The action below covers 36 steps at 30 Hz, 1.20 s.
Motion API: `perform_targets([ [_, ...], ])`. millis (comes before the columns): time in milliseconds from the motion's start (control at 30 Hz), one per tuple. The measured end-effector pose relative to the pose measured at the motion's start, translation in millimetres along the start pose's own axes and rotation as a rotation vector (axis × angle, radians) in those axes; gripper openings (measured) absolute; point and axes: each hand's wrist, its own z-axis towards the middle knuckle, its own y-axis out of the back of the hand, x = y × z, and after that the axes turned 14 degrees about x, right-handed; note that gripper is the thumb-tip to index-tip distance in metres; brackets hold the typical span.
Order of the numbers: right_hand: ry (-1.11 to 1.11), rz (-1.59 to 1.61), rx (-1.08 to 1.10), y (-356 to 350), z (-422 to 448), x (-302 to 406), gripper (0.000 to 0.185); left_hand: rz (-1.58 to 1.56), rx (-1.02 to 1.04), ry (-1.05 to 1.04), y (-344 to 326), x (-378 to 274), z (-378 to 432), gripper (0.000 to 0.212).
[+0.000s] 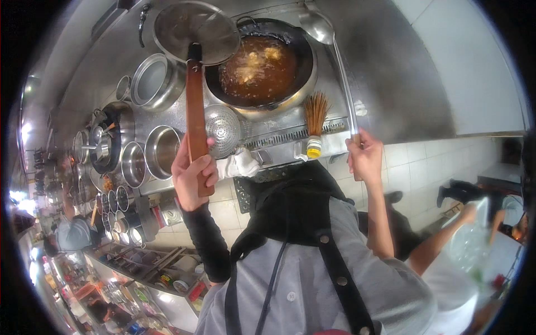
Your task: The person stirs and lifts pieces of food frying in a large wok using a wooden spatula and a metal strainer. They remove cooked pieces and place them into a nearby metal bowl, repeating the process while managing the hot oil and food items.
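My left hand (194,176) grips the flat wooden handle (196,113) of a round mesh strainer (197,29). The strainer's disc is held over the left edge of a black wok (309,79) and hides part of its rim. Pale golden pieces of food (253,63) float in bubbling brown oil (268,86) inside the wok. In my right hand (365,157) is the wooden end of a long-handled metal ladle (345,83). The ladle's bowl (319,28) is at the wok's far right, outside the oil.
A bamboo wok brush (317,113), a perforated metal disc (222,132) and a white cloth (245,163) lie along the stove's front. Steel pots (163,150) and another wok (125,121) stand leftward. One person (444,272) is close at my right; another (75,234) is far left.
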Motion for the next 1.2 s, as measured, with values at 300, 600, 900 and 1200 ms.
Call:
perform_targets([
  [300,-0.111,-0.354,-0.084,22,-5,-128,0.019,-0.139,-0.102,-0.093,39,10,-39,0.072],
  [600,0.124,-0.842,-0.072,39,4,-308,0.043,1.377,-0.426,0.269,149,86,40,0.066],
  [900,-0.219,-0.539,0.020,64,12,-337,0.070,0.001,-0.380,-0.024,149,22,-49,0.070],
  [1200,-0.199,-0.414,-0.156,53,19,-347,0.035,-0.495,-0.200,-0.318,190,78,-161,0.058],
])
